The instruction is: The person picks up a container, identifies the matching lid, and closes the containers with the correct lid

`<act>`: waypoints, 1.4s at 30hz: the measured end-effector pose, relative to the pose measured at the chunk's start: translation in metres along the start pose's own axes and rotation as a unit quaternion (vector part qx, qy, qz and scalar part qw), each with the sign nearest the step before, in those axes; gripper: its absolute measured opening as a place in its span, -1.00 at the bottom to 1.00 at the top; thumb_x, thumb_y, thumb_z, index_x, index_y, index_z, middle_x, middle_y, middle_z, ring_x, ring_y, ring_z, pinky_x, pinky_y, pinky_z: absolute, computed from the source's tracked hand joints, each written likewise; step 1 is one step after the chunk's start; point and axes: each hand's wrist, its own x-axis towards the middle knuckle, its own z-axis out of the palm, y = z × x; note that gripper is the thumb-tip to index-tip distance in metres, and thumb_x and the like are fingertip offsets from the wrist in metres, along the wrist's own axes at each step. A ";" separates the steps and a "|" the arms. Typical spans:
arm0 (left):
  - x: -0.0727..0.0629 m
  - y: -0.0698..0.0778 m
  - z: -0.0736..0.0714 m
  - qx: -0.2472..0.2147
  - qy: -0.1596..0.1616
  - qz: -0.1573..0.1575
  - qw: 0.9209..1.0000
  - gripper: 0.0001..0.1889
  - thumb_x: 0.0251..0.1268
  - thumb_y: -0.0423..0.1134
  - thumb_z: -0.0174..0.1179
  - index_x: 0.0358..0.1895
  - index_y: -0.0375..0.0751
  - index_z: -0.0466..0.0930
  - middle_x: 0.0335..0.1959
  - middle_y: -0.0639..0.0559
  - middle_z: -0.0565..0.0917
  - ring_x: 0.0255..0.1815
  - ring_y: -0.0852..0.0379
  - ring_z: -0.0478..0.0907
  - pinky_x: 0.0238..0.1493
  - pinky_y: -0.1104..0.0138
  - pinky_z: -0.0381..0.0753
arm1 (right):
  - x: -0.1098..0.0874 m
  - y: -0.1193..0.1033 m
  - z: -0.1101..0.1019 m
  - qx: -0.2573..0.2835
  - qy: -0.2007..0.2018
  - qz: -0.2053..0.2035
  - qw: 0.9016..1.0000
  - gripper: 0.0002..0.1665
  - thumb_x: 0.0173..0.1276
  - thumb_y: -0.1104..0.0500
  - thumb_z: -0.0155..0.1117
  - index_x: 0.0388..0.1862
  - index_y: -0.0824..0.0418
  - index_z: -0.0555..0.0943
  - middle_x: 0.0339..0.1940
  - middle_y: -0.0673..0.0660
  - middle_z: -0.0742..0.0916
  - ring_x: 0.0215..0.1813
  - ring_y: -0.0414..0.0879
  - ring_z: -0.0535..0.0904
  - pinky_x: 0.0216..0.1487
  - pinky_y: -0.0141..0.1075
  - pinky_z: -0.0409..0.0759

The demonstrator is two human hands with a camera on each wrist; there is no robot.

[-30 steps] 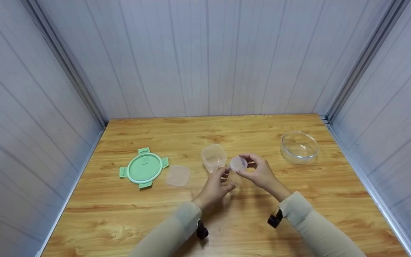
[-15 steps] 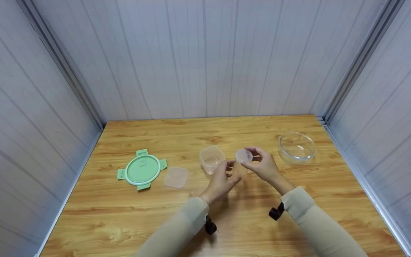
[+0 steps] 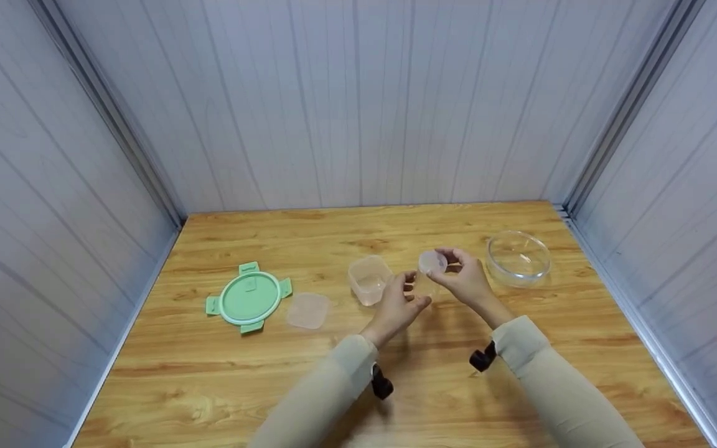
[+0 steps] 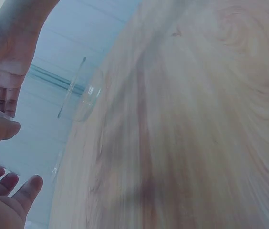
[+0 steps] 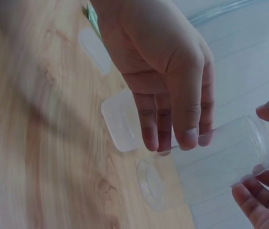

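My right hand [image 3: 467, 280] grips the whitish round lid [image 3: 432, 262] of a clear jar by its edge. In the right wrist view the jar [image 5: 215, 164] lies across the picture, lid end in the right fingers, thick base nearer the table. My left hand [image 3: 394, 308] is beside the jar, its fingers relaxed and apart, fingertips right at the jar's side. Left of the jar stands a frosted square container [image 3: 371, 283], without a lid on top. In the left wrist view, the left hand [image 4: 3, 191] shows only at the lower left edge.
A flat frosted square lid [image 3: 308, 310] lies left of the container on the wooden table [image 3: 209, 386]. Further left is a round green lid [image 3: 249, 297] with clip tabs. A round clear glass bowl [image 3: 518, 258] stands at the right. Panel walls surround the table's back and sides.
Both hands have shifted right and away from the body with the jar, which now sits further from the square container. The other lids and the bowl stay put.
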 end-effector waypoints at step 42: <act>0.043 -0.025 0.026 -0.069 -0.011 -0.095 0.993 -0.39 0.59 -0.26 0.28 0.59 -0.31 0.38 0.61 -0.26 0.45 0.61 -0.27 0.42 0.58 -0.02 0.51 | 0.031 0.048 -0.014 0.013 -0.001 0.058 0.998 -0.30 0.39 0.25 0.59 0.41 0.49 0.56 0.21 0.43 0.70 0.18 0.11 0.62 0.04 -0.54 0.57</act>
